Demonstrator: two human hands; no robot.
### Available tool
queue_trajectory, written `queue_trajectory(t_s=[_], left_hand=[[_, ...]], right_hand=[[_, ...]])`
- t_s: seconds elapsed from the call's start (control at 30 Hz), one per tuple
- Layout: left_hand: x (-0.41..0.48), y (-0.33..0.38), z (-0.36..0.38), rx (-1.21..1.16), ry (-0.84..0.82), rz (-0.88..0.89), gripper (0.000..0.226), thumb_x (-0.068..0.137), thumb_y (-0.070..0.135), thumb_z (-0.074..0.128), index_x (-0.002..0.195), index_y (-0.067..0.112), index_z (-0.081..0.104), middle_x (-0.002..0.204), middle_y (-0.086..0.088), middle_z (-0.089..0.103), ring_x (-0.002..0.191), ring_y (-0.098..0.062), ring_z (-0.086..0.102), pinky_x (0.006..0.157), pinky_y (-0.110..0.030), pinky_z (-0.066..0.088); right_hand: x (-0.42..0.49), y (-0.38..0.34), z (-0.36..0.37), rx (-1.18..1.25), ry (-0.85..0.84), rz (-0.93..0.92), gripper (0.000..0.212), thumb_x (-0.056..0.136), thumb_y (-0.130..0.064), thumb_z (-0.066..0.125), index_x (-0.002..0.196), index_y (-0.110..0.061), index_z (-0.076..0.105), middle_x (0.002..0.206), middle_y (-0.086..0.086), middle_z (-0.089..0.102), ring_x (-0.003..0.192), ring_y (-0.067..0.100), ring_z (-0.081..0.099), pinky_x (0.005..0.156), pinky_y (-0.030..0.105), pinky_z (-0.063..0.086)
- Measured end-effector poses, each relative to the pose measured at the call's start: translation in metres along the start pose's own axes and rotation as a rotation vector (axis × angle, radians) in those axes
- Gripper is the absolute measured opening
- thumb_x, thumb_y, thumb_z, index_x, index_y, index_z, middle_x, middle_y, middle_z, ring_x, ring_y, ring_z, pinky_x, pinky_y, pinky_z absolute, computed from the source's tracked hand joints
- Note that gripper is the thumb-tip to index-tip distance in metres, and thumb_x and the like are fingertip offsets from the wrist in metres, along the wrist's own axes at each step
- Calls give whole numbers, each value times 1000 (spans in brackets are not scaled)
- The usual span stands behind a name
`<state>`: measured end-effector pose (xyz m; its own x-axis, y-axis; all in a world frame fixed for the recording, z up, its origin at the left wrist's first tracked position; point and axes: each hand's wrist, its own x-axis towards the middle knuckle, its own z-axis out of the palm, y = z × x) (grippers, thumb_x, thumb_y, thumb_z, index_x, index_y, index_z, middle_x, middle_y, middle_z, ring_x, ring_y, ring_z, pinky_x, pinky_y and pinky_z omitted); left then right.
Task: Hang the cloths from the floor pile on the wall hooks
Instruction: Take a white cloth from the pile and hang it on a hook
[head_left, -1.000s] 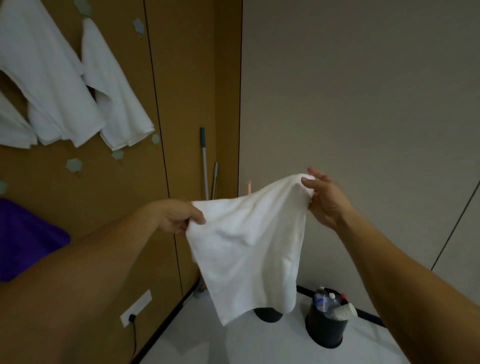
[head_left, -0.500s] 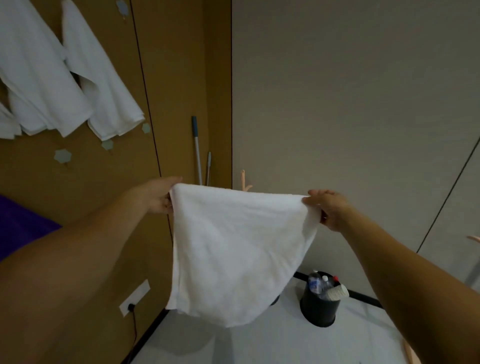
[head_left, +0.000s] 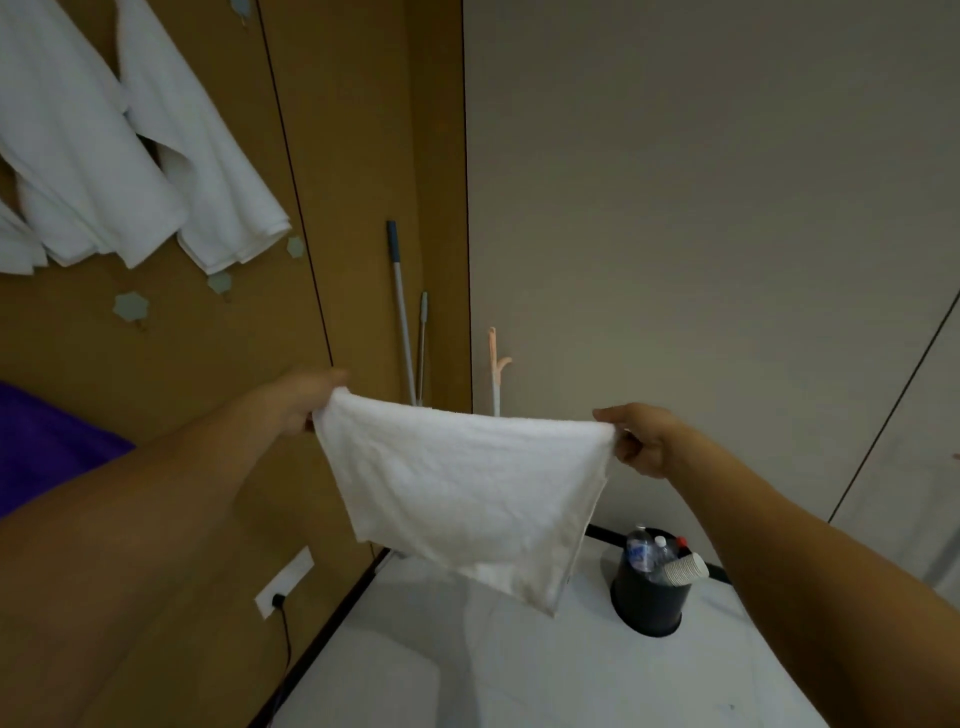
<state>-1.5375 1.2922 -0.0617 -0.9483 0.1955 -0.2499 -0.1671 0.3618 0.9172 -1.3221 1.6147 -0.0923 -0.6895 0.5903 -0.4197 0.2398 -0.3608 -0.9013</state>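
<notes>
White cloth (head_left: 467, 483) is up in the air, well off the floor, spread between my two hands in front of the room corner. My left hand (head_left: 306, 400) pinches its top-left corner and my right hand (head_left: 641, 439) grips the top-right, so the top edge is near taut and the rest sags down to a point. Step in hand, I'd say: carry it to a hook. To do it well I'd keep the top edge stretched, swing left to the brown panel, lay the edge over one of the bare hexagonal hooks (head_left: 131, 305) and let go only once it catches. Two hung cloths (head_left: 78, 156) already hang above those hooks and could get brushed. A purple cloth (head_left: 47, 441) sits lower left. My left forearm hides part of the wall. Mop handles (head_left: 400, 312) lean in the corner, and a black bin (head_left: 649, 597) with bottles and a paper cup stands on the floor. A wall socket (head_left: 284, 579) with a cord is low on the panel. Floor pile not in view.
</notes>
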Motion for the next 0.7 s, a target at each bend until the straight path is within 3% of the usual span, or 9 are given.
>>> queue_trajectory(t_s=[0.1,0.23,0.33,0.43,0.6,0.7], left_hand=[[1,-1,1,-30,-21,3,12,95,17,55,87,8,57,92,-8,57,81,-23,56,78,-39,46],[1,0,-2,-50,-49,11,17,94,17,58,104,5,63,109,-9,57,99,-29,56,77,-39,47],[-5,2,0,-64,-102,25,28,93,16,57,116,2,64,120,-9,56,112,-31,53,87,-41,47],[-12,7,4,-92,-112,51,26,94,11,47,112,2,64,122,-10,55,108,-28,51,83,-38,45],[-12,14,10,-207,-36,112,19,95,13,49,100,8,67,123,-9,55,114,-27,50,82,-33,44],[-5,14,13,-246,15,144,26,94,15,54,116,6,65,127,-10,57,114,-26,53,83,-32,45]], right_hand=[[1,-2,2,163,-35,-77,2,90,-4,62,88,-5,61,79,5,56,63,13,51,51,19,47],[5,-7,1,258,-135,-206,28,94,-5,56,121,-4,60,101,2,59,82,11,55,74,23,49],[8,-13,-1,286,-176,-290,38,94,-3,55,131,3,53,120,3,56,97,13,56,95,25,41],[13,-19,-1,280,-169,-377,41,93,-2,56,133,3,51,125,5,55,112,16,53,104,29,40],[20,-32,-2,246,-98,-447,38,91,-5,60,129,0,57,121,5,60,100,14,57,90,24,44],[29,-34,-4,252,-105,-398,38,89,0,60,127,5,56,122,6,58,87,13,57,68,19,48]])
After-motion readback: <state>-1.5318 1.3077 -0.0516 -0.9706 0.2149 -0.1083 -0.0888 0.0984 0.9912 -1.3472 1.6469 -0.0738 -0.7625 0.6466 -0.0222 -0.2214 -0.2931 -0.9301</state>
